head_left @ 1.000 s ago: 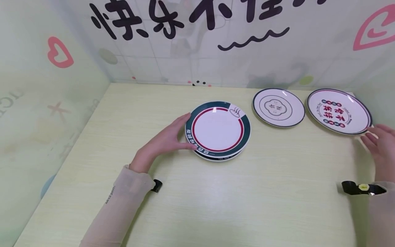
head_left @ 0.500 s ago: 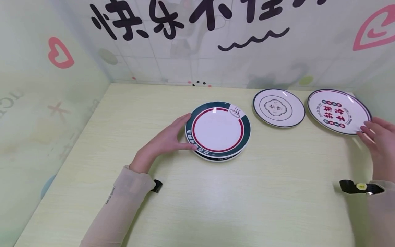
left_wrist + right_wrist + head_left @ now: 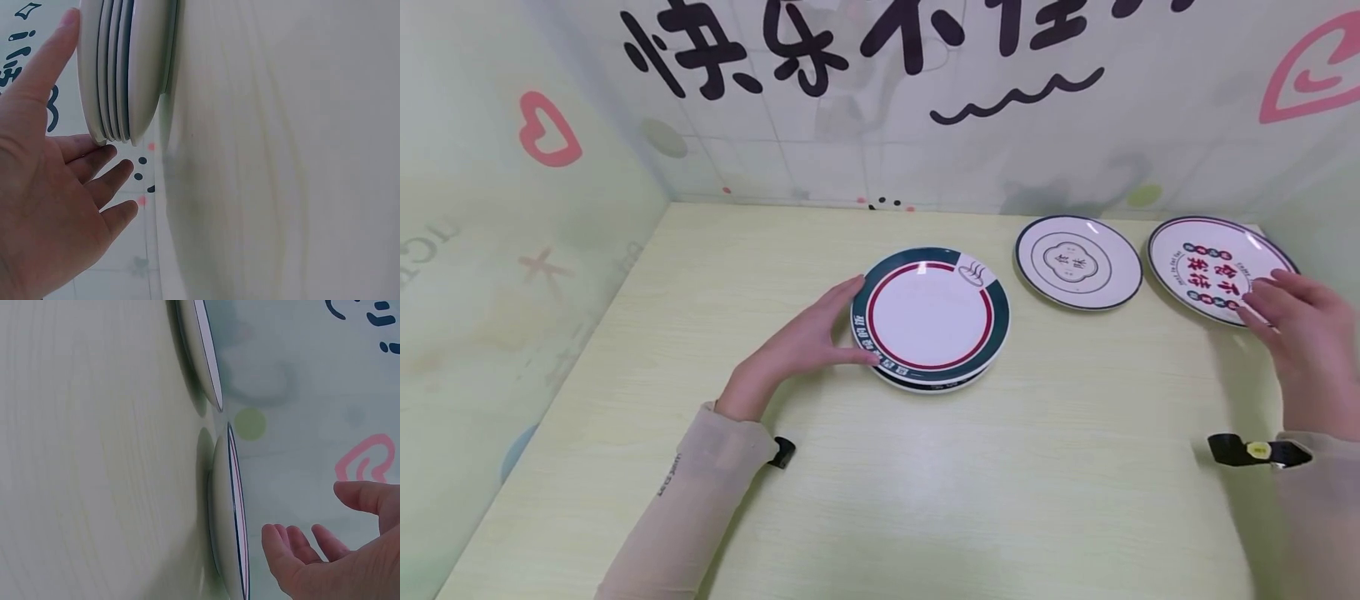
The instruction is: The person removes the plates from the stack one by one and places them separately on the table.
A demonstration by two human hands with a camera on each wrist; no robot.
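Observation:
A stack of several plates (image 3: 928, 325) stands mid-table, its top plate white with a green rim band and a red ring. My left hand (image 3: 801, 337) rests against the stack's left side, thumb and fingers spread and touching the rim. In the left wrist view the stack (image 3: 119, 69) shows edge-on, thumb at its top plate and the outer fingers apart from it. My right hand (image 3: 1303, 333) hovers over the front right part of a plate with red characters (image 3: 1210, 258), holding nothing. A gap shows between that hand (image 3: 340, 550) and the plate (image 3: 228, 512) in the right wrist view.
A smaller white plate with a dark rim (image 3: 1078, 262) lies between the stack and the red-lettered plate, near the back wall (image 3: 820, 158). Printed walls bound the wooden table (image 3: 1000, 483) at the back, left and right.
My right hand has moved left and inward, from the right edge of the red-lettered plate to above it. The left hand and the plates have stayed where they were.

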